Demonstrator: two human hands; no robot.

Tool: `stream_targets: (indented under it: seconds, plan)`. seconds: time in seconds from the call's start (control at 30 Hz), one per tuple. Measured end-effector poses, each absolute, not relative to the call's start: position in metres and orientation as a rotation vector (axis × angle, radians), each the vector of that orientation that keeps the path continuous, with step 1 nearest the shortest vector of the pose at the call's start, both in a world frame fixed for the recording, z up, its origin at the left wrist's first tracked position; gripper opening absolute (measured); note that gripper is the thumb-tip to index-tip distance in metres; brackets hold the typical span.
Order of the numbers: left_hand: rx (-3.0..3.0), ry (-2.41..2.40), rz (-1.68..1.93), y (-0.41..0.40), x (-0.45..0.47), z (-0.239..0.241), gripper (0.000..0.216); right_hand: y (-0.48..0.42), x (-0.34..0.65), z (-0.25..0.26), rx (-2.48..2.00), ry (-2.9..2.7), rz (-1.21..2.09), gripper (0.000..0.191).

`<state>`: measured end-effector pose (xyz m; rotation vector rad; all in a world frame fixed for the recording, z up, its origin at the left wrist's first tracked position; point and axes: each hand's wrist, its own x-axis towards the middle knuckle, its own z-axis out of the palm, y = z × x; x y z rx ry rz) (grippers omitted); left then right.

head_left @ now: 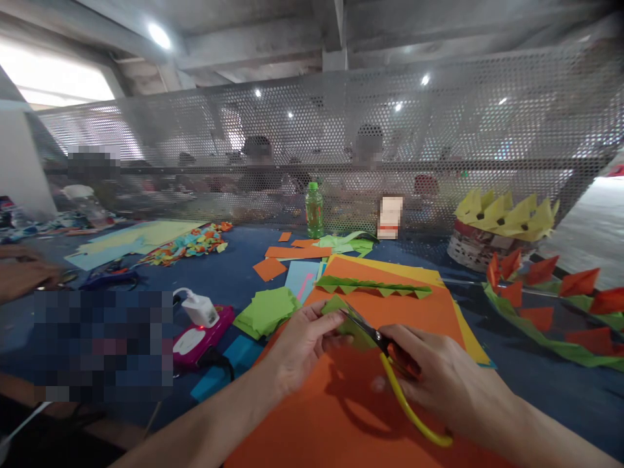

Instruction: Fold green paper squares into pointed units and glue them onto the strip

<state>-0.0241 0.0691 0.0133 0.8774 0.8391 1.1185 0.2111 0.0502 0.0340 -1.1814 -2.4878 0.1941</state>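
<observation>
Between the thumb and fingers of my left hand (312, 331) is a green paper piece (335, 305). My right hand (433, 357) grips a pair of scissors (405, 404) with dark blades and a yellow handle. The blades reach across the green piece, close to my left fingertips; whether they are parted I cannot tell. Below both hands lies a large orange paper sheet (312, 416). Just beyond the hands, a green zigzag paper strip (375, 286) rests on more orange paper.
Green paper squares (268, 311) and a magenta power strip (205, 335) with a white charger (199, 309) are at left. A green bottle (314, 211) stands behind. Yellow-pointed (507, 214) and orange-pointed paper crowns (541, 318) are at right. Another person's hand (29, 270) is far left.
</observation>
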Motion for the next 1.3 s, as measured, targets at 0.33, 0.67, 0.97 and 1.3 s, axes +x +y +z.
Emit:
stream_targets:
  seconds: [0.33, 0.67, 0.97, 1.3]
  plan:
    - [0.903, 0.813, 1.098, 0.068, -0.025, 0.015, 0.010, 0.053, 0.213, 0.029, -1.133, -2.495, 0.080, 0.031]
    - [0.904, 0.804, 1.090, 0.066, -0.024, 0.017, 0.012, 0.054, 0.217, 0.024, -1.077, -2.522, -0.011, 0.026]
    - [0.872, 0.780, 1.091, 0.065, -0.023, 0.019, 0.011, 0.054, 0.214, 0.025, -0.975, -2.499, -0.114, 0.021]
    - [0.840, 0.743, 1.105, 0.064, -0.022, 0.022, 0.036, 0.053, 0.214, 0.030, -0.929, -2.480, -0.112, 0.023]
